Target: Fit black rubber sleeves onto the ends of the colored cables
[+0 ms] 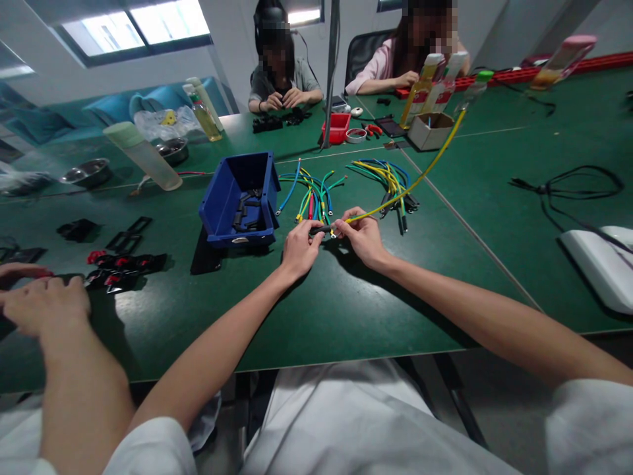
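Observation:
My left hand (299, 252) is closed on a short black sleeve (320, 229), held sideways above the table. Facing it, my right hand (366, 239) pinches a yellow wire (424, 174) near its end, and the rest of the wire arcs up to the right. The wire's end meets or nearly meets the sleeve; the fingers hide exactly how. Just beyond my hands lies a loose bunch of wires (316, 188) in blue, green, yellow and red, some with ring terminals. A second bunch of wires (388, 177), with black sleeves on its ends, lies to the right.
A blue bin (210, 214) holding black sleeves stands left of my hands. At the far left, a co-worker's hand (49, 303) is beside black and red parts (126, 264). A white device (601, 267) sits at right. Across the green table (475, 284), two people sit near bottles.

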The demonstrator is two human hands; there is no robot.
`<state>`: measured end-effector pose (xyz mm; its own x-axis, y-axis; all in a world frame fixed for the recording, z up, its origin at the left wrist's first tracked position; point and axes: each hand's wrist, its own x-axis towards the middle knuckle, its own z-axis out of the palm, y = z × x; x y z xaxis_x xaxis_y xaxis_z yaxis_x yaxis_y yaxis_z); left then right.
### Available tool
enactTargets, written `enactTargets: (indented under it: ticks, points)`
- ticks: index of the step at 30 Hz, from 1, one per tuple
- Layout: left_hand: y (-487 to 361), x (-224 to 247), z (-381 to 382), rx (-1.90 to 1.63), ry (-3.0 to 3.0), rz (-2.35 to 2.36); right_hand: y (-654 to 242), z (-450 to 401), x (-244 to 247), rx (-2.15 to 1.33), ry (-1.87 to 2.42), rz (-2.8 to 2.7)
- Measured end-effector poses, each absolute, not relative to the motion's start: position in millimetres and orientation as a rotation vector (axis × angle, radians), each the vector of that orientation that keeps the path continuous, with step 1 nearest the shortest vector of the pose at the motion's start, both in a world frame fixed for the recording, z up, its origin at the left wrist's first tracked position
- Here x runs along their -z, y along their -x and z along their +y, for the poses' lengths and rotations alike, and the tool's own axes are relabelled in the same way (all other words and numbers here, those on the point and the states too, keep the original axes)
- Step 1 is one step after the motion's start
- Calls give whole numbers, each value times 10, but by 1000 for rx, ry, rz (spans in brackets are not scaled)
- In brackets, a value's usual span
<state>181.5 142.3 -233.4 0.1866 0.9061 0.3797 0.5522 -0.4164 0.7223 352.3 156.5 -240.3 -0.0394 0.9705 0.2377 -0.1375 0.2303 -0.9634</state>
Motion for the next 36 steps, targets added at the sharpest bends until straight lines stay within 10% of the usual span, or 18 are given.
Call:
enactTargets:
  ticks: [36]
  points:
    - [-1812,2288,1410,-1153,-2016,1332,-3521,1586,2410,-1122,986,-1213]
